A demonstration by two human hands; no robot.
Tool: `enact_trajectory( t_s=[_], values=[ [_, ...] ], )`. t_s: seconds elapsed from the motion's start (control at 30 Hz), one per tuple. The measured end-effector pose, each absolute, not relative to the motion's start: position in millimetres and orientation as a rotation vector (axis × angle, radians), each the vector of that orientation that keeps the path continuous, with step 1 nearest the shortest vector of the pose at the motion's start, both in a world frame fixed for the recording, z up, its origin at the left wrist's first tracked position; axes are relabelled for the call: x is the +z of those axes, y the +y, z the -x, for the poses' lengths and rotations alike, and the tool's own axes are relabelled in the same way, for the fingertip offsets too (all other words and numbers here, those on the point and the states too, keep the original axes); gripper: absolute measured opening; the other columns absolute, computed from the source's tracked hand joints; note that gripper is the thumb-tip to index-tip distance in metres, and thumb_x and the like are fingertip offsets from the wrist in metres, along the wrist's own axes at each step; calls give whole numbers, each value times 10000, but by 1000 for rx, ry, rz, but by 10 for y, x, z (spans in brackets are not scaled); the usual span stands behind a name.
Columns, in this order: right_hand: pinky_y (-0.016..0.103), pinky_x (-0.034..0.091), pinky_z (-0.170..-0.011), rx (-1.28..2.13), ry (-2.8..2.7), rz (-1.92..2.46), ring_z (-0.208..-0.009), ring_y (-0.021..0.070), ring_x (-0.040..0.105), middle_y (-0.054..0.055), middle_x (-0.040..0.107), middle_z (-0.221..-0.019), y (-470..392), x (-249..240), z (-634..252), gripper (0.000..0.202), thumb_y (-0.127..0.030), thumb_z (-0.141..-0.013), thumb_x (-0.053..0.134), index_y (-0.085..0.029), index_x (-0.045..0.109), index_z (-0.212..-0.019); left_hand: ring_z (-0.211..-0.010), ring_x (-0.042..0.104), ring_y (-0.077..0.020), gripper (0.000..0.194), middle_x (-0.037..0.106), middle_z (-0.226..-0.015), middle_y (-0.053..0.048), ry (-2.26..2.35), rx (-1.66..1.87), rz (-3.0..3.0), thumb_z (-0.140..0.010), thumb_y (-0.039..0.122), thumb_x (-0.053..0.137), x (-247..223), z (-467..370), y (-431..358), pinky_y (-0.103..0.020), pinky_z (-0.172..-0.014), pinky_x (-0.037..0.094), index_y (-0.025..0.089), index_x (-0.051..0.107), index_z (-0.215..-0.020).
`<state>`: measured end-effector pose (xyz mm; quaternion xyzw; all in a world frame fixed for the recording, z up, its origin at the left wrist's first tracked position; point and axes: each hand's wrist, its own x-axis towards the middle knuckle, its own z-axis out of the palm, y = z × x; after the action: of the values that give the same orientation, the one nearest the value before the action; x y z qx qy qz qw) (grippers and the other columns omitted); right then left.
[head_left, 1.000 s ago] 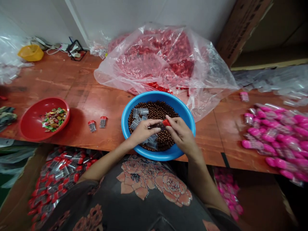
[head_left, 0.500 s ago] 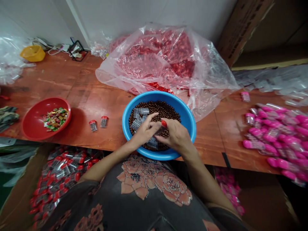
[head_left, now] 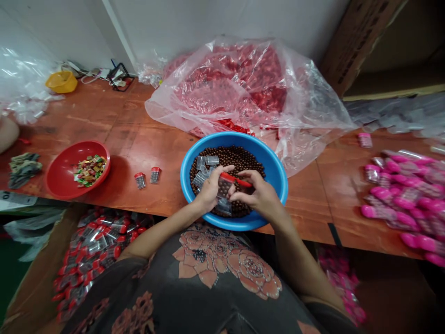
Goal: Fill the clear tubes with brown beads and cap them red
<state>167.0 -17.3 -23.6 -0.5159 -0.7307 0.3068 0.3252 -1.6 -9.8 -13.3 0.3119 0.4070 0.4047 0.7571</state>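
Observation:
A blue basin (head_left: 281,199) of small brown balls (head_left: 239,157) lies under both of my hands. My left hand (head_left: 209,191) is closed around a small clear plastic container (head_left: 224,188), tilted inside the basin. On its top is a red lid (head_left: 229,177), with a red part sticking out to the right. The fingers and thumb of my right hand (head_left: 259,192) pinch at that red part. Whether it is a raised flap or a separate piece I cannot tell. Several clear empty containers (head_left: 201,178) rest on the balls to the left.
Two filled red-capped containers (head_left: 140,180) stand left of the basin, beside a red bowl (head_left: 52,174) of wrapped sweets. Behind lies a plastic bag (head_left: 236,83) of red pieces. Pink-capped containers (head_left: 410,195) are heaped at right. Red-capped ones (head_left: 93,255) fill a box below.
The red lid has come into fuller view and now extends between both hands. My right hand's fingers have moved slightly right. The whole view has shifted a little.

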Motion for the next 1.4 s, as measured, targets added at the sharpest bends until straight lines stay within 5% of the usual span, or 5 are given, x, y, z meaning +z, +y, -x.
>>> enact_trajectory(
  t_s=[0.2, 0.5, 0.77, 1.2, 1.4],
  values=[
    [349, 572, -773, 1038, -1292, 1246, -832, 172, 679, 20, 724, -937, -173, -314, -1624, 305, -401, -837, 698, -239, 674, -1095, -383, 440, -107, 722, 534, -510, 34, 831, 781, -715, -957, 650, 287, -115, 48, -68, -214, -395, 356, 136, 422, -1445],
    [547, 521, -933, 559, -2034, 1180, -1136, 324, 585, 136, 604, -1300, -268, -239, -1516, 838, -456, -761, 756, -270, 378, -1485, -480, 509, -110, 788, 608, -616, -38, 956, 762, -726, -891, 795, 222, -124, -58, -78, -222, -465, 404, 163, 651, -1086],
    [514, 490, -877, 85, -2185, 1197, -1040, 350, 574, 183, 624, -1160, -208, -241, -1509, 670, -523, -754, 690, -158, 508, -1286, -570, 513, -118, 421, 576, -634, 1, 1026, 844, -730, -894, 578, 535, -188, -97, -86, -244, -581, 444, 167, 628, -902],
    [592, 407, -1085, 340, -2132, 1126, -1357, 377, 429, 159, 400, -1518, -213, -193, -1627, 1017, -607, -734, 739, -279, 227, -1549, -574, 561, -119, 434, 676, -817, -28, 1301, 1168, -1236, -1000, 509, 329, 10, 605, 5, -243, -564, 449, 256, 586, -1242],
    [443, 549, -885, 380, -1121, 1441, -1038, 231, 627, 121, 553, -1350, 390, -793, -2522, 551, -471, -877, 588, -274, 497, -1383, -720, 572, -136, 295, 638, -823, -21, 2084, 1241, -1633, -1007, 382, 402, -451, 1895, 190, -263, -675, 428, 201, 632, -976]
  ],
)
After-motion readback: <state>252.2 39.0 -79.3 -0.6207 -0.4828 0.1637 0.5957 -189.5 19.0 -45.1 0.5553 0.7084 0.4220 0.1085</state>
